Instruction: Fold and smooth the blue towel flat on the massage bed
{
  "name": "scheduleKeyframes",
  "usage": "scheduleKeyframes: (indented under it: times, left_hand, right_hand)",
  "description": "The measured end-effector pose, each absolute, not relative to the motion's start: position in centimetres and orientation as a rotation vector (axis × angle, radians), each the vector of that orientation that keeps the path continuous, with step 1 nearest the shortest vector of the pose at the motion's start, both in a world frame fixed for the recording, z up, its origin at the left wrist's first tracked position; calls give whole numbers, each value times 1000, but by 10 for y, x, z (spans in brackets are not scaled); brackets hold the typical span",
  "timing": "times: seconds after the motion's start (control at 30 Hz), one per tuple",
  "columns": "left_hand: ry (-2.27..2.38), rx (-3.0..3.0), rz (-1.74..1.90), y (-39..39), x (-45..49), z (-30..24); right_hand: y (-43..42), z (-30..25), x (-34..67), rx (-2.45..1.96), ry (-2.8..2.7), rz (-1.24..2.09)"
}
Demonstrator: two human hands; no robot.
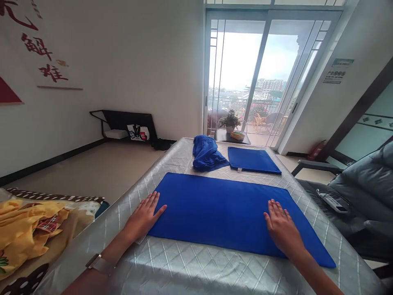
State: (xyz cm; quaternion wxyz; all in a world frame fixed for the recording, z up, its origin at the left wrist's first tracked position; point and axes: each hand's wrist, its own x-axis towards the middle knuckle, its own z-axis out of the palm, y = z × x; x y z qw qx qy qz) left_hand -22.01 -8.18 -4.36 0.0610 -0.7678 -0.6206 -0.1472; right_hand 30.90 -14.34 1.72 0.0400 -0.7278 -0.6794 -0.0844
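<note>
A large blue towel lies spread flat on a silver quilted table. My left hand rests flat and open at the towel's near left corner, thumb on the cloth. My right hand lies flat and open on the towel's right part, fingers stretched forward. Farther back sit a crumpled blue towel and, to its right, a folded blue towel. A watch is on my left wrist.
A bed or cushion with yellow patterned cloth is at the left. A grey armchair with a remote control stands right of the table. Behind the table are a small side table with a potted plant and glass balcony doors.
</note>
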Motion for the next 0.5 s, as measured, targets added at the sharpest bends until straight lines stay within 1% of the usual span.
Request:
scheduleKeyframes:
  times: [0.1,0.17,0.23,0.37,0.5]
  left_hand:
    - [-1875,-2355,-383,-83,-221,-43]
    - [-1898,-2346,-344,-84,-220,-42]
    - [-1936,-2322,-325,-83,-219,-41]
    - [-1970,-2308,-323,-83,-221,-43]
    - [-1863,-2375,-323,-84,-228,-46]
  right_hand:
    - [-146,29,236,-1980,-2299,35]
    - [-147,31,202,-1761,-2453,169]
    - [-149,30,185,-1664,-2518,261]
    - [-156,21,198,-1736,-2487,343]
    - [-167,6,252,-1898,-2379,266]
